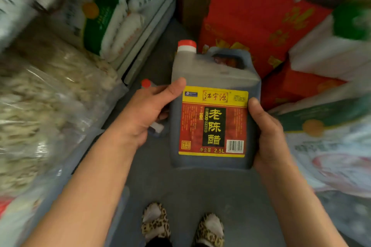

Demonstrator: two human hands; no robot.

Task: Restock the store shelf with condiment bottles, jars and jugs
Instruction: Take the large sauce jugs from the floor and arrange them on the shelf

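Both hands (firm grip) around jug

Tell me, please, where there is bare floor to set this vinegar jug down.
Bare grey floor lies below the jug, ahead of the slippers, between both hands' forearms. Crowded: noodle bags at left, red boxes behind, sacks at right.

Second jug mostly hidden behind left hand; side bags blurred.
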